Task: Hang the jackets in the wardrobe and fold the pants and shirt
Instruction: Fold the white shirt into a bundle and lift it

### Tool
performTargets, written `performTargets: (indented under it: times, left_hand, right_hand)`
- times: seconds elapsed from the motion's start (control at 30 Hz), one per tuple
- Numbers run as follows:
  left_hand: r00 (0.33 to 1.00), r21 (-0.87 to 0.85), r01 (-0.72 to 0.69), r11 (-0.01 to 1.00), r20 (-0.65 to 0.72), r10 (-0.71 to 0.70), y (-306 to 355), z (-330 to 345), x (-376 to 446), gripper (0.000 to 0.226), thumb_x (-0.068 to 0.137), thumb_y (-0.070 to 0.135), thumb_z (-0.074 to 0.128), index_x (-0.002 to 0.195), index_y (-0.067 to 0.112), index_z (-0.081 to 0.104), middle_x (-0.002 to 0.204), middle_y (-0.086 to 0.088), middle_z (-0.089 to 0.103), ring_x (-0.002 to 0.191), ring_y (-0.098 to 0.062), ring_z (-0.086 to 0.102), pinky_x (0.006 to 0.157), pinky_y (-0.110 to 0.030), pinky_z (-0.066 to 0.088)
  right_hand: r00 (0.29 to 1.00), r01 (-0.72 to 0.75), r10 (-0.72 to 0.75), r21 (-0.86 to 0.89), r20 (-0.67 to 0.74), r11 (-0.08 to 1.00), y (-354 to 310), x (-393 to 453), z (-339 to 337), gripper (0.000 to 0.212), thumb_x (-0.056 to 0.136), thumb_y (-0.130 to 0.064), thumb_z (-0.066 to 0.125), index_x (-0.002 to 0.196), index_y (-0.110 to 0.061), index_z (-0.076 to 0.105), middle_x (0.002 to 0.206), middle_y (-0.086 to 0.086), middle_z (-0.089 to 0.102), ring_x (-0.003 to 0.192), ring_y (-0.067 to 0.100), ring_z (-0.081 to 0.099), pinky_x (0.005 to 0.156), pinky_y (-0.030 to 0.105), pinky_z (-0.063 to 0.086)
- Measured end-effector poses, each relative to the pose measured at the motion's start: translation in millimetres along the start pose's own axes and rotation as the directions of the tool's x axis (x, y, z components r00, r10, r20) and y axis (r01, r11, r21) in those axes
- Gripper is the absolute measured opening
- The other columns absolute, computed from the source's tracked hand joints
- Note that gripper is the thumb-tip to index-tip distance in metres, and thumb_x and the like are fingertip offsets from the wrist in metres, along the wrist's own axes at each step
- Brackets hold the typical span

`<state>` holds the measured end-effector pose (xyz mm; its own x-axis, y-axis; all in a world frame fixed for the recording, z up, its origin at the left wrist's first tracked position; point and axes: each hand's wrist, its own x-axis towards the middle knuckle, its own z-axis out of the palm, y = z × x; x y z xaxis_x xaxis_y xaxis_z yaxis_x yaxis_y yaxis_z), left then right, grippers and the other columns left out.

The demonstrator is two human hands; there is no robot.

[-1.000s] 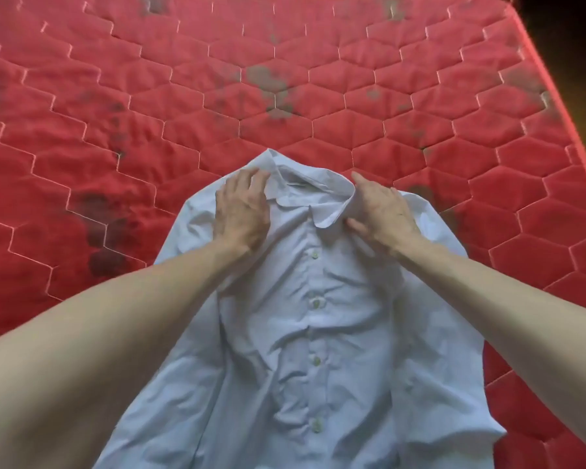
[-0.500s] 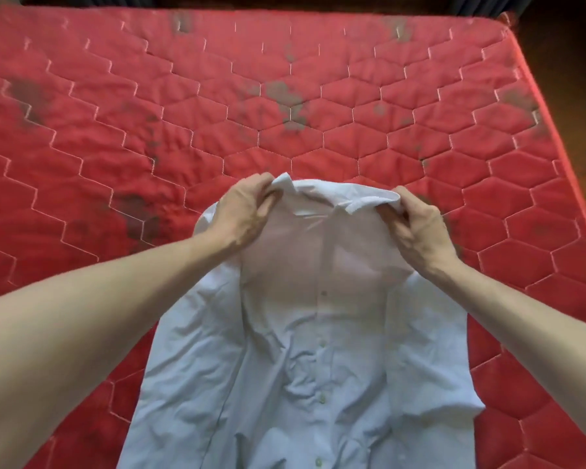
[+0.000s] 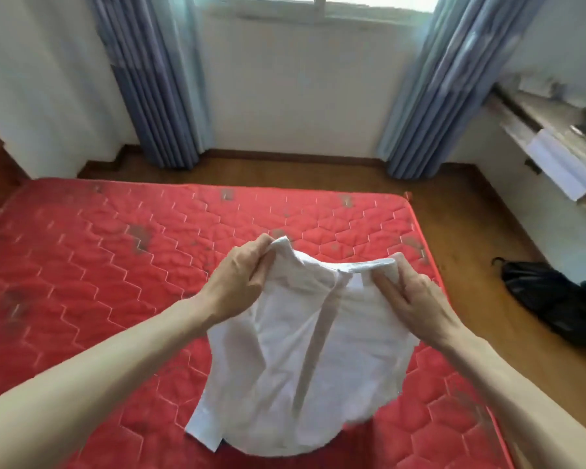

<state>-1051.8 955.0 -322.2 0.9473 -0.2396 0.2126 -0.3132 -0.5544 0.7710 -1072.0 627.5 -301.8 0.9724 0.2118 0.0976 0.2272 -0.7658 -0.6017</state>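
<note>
The white shirt (image 3: pixel 305 360), light, limp and crease-prone, hangs above the mattress (image 3: pixel 82 282) near its right edge, left hand (image 3: pixel 241 282) and right hand (image 3: pixel 416 299) each pinching a shoulder beside the collar, the judged best hold.

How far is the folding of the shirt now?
Nothing looks finished. In hand: the left hand and right hand hold the white shirt by its shoulders above the red mattress, unfolded. Folding remains; no jackets, pants or wardrobe are in view.
</note>
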Motion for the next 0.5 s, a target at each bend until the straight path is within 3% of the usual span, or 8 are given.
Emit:
performTargets:
  times: [0.07, 0.17, 0.27, 0.33, 0.4, 0.43, 0.5]
  left_hand:
    - [0.999, 0.072, -0.006, 0.997, 0.046, 0.003, 50, -36, -9, 0.008, 0.102, 0.021, 0.06, 0.108, 0.024, 0.054, 0.075, 0.009, 0.056, 0.063, -0.01, 0.054, 0.056, -0.027, 0.041]
    - [0.995, 0.083, 0.053, 0.995, 0.076, -0.059, 121, -85, -22, 0.037, 0.087, 0.034, 0.082, 0.116, 0.029, 0.058, 0.09, 0.009, 0.068, 0.077, -0.005, 0.066, 0.064, -0.023, 0.053]
    - [0.997, 0.068, 0.07, 0.995, -0.02, -0.069, 174, -118, -39, 0.022, 0.081, 0.023, 0.089, 0.081, 0.02, 0.067, 0.074, 0.008, 0.066, 0.064, -0.002, 0.057, 0.057, -0.022, 0.046]
    - [0.994, 0.023, 0.107, 0.994, -0.029, -0.106, 197, -131, -58, 0.025, 0.082, 0.014, 0.086, 0.067, 0.015, 0.067, 0.062, 0.009, 0.059, 0.058, -0.002, 0.05, 0.054, -0.023, 0.041]
    - [0.98, -0.021, 0.188, 0.982, 0.065, -0.186, 211, -141, -84, 0.022, 0.086, 0.012, 0.084, 0.073, 0.0, 0.071, 0.067, 0.0, 0.059, 0.064, -0.009, 0.053, 0.059, -0.031, 0.042]
    - [0.964, -0.022, 0.235, 0.972, 0.134, -0.23, 218, -145, -96, 0.022, 0.088, 0.013, 0.083, 0.079, -0.005, 0.073, 0.071, -0.004, 0.061, 0.068, -0.014, 0.055, 0.062, -0.035, 0.044]
    - [0.931, 0.027, 0.295, 0.955, 0.217, -0.293, 229, -157, -112, 0.025, 0.094, 0.018, 0.079, 0.089, -0.006, 0.076, 0.079, -0.007, 0.065, 0.074, -0.018, 0.058, 0.067, -0.037, 0.046]
  right_hand:
    - [0.997, 0.078, -0.077, -0.132, 0.007, 0.988, -37, -9, -46, 0.024, 0.102, -0.05, 0.052, 0.094, -0.03, 0.041, 0.057, -0.008, 0.056, 0.055, 0.025, 0.06, 0.056, 0.04, 0.043]
    - [0.981, 0.175, -0.192, -0.25, -0.042, 0.952, -88, -17, -108, 0.035, 0.1, -0.058, 0.047, 0.093, -0.024, 0.043, 0.063, -0.006, 0.06, 0.062, 0.031, 0.066, 0.058, 0.042, 0.051]
    - [0.944, 0.235, -0.272, -0.194, -0.189, 0.952, -127, -37, -142, 0.034, 0.099, -0.055, 0.059, 0.101, -0.022, 0.051, 0.077, -0.005, 0.07, 0.066, 0.022, 0.07, 0.061, 0.04, 0.055]
    - [0.969, 0.248, -0.248, -0.025, 0.003, 0.968, -145, -56, -152, 0.031, 0.094, -0.046, 0.074, 0.109, -0.026, 0.056, 0.087, -0.007, 0.074, 0.077, 0.016, 0.073, 0.066, 0.041, 0.059]
    - [0.896, 0.222, -0.223, 0.048, 0.383, 0.974, -153, -73, -159, 0.018, 0.091, -0.037, 0.08, 0.099, -0.031, 0.065, 0.086, -0.013, 0.073, 0.077, 0.004, 0.068, 0.068, 0.036, 0.058]
    - [0.859, 0.237, -0.225, 0.033, 0.46, 0.971, -155, -78, -164, 0.012, 0.092, -0.032, 0.079, 0.089, -0.026, 0.069, 0.08, -0.015, 0.069, 0.073, 0.0, 0.062, 0.067, 0.036, 0.056]
    - [0.899, 0.26, -0.25, 0.021, 0.359, 0.965, -163, -76, -174, 0.016, 0.094, -0.016, 0.076, 0.08, -0.01, 0.071, 0.076, -0.004, 0.067, 0.074, 0.002, 0.054, 0.069, 0.044, 0.053]
